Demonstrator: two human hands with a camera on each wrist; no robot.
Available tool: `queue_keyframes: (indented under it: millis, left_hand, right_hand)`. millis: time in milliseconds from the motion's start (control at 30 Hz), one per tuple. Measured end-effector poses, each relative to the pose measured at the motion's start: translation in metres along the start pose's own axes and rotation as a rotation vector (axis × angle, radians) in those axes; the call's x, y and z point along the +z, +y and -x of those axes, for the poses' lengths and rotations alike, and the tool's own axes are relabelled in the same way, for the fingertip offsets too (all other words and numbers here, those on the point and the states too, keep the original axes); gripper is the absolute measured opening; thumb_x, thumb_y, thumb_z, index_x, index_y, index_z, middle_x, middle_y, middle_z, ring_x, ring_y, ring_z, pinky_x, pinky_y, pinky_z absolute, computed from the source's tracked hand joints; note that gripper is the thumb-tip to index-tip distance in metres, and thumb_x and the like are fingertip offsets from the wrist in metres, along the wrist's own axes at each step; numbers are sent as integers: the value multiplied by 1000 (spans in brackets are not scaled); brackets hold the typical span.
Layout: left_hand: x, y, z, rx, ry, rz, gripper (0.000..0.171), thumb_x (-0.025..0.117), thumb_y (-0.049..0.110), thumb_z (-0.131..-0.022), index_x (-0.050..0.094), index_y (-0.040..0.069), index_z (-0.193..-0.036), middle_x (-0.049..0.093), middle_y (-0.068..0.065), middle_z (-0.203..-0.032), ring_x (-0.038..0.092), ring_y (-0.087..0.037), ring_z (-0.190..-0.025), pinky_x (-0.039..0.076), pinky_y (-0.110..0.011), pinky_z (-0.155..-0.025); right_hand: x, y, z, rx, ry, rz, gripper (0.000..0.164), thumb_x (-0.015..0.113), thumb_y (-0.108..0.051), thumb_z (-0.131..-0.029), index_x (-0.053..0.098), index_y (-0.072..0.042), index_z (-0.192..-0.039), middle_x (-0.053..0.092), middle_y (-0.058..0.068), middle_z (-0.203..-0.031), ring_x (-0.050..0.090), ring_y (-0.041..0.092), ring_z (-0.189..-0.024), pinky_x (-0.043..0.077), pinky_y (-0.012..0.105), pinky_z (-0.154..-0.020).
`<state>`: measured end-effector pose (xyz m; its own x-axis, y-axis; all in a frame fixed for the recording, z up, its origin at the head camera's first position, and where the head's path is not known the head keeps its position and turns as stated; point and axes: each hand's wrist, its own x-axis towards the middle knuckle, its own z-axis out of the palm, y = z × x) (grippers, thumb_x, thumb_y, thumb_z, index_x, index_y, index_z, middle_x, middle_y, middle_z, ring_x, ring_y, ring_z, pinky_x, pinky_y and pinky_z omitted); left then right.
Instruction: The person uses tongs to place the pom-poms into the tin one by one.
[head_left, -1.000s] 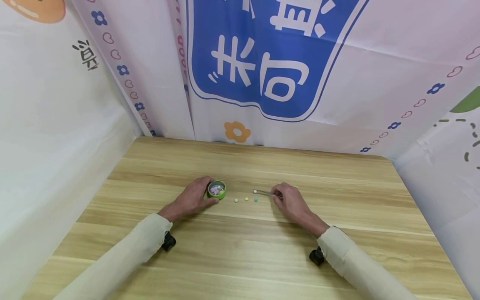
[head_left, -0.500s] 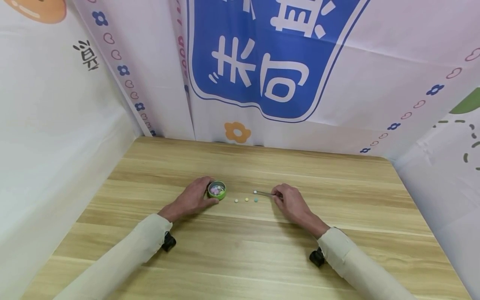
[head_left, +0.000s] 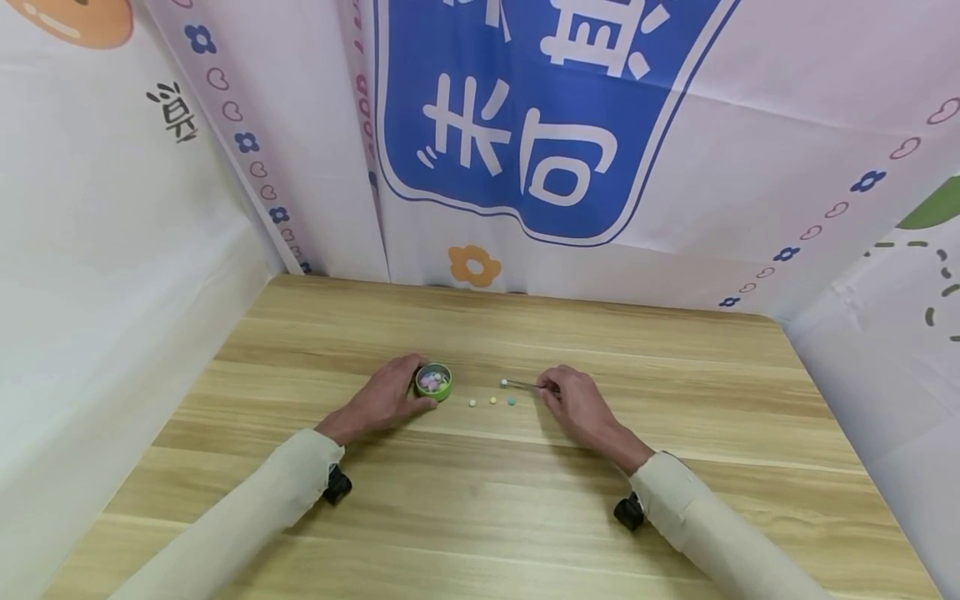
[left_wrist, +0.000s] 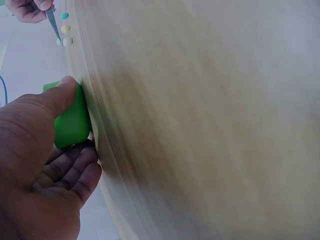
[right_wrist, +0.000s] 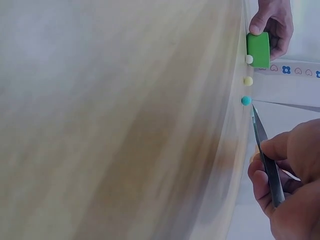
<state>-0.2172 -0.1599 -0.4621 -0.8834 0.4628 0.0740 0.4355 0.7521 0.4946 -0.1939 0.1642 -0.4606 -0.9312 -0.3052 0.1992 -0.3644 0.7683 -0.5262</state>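
My left hand point(head_left: 386, 393) holds a small round green tin point(head_left: 443, 392) on the table, thumb on the near side and fingers round the far side. Pink, white and yellow pellets lie inside it. In the left wrist view the thumb presses the green wall point(left_wrist: 72, 125). My right hand point(head_left: 581, 408) pinches metal tweezers point(right_wrist: 272, 175) between thumb and fingers, tips pointing left toward the tin. At those tips sits a small pale ball point(head_left: 504, 382). Just nearer me, a white ball point(head_left: 472, 402), a yellow ball point(head_left: 492, 401) and a turquoise ball point(head_left: 512, 402) lie in a row.
The wood-grain table point(head_left: 480, 517) meets a printed white curtain point(head_left: 675, 250) at its back edge. More white cloth point(head_left: 135, 250) hangs along the left side, and likewise on the right. A black wrist camera point(head_left: 630, 512) shows under the right sleeve, another under the left.
My right hand and the tweezers have shifted slightly left, carrying the pale ball a little closer to the tin. The left hand, the tin and the row of balls stay put.
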Motion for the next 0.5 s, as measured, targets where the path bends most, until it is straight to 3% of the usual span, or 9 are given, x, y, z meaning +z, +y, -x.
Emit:
queue_keyframes:
  millis: [500]
  left_hand:
    - [0, -1, 0, 5, 2, -6, 60, 78, 30, -85, 52, 0, -129, 61, -14, -119, 58, -29, -111, 49, -47, -95]
  right_hand:
    - [2, -13, -5, -4, -19, -13, 9, 65, -7, -94, 71, -5, -101, 67, 4, -95, 62, 13, -84, 54, 28, -73]
